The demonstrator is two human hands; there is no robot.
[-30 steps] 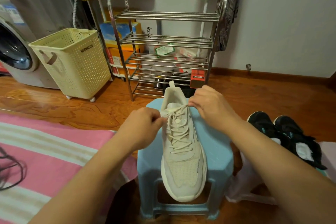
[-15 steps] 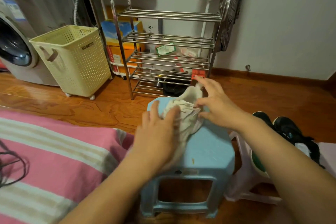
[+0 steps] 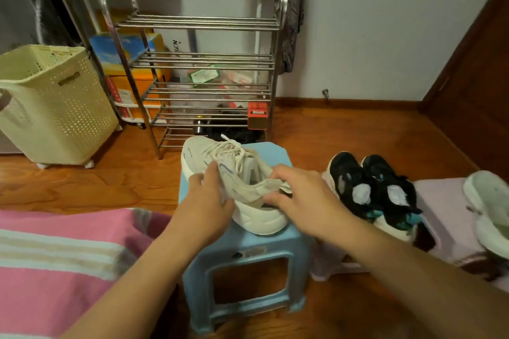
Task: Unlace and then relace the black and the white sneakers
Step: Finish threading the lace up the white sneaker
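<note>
A white sneaker [image 3: 242,170] lies tilted on a light blue stool [image 3: 248,253], with its toe to the far left and its heel toward me. Its laces [image 3: 234,148] are threaded through the eyelets. My left hand [image 3: 203,201] presses its fingers flat against the sneaker's near side. The fingers and thumb of my right hand [image 3: 305,195] pinch the heel collar. Two black sneakers [image 3: 371,187] stand side by side on a pale pink stool [image 3: 440,201] to the right. A second white sneaker [image 3: 490,209] lies at the right edge.
A steel shoe rack [image 3: 198,63] stands behind the blue stool. Left of it is a cream laundry basket [image 3: 52,107]. A pink striped blanket [image 3: 55,256] covers the lower left. A brown door [image 3: 473,77] closes off the right. Wood floor lies between these.
The white sneaker was turned from toe toward me to toe pointing far left. My hands left the laces and moved to the shoe's side and heel. The view shifted right.
</note>
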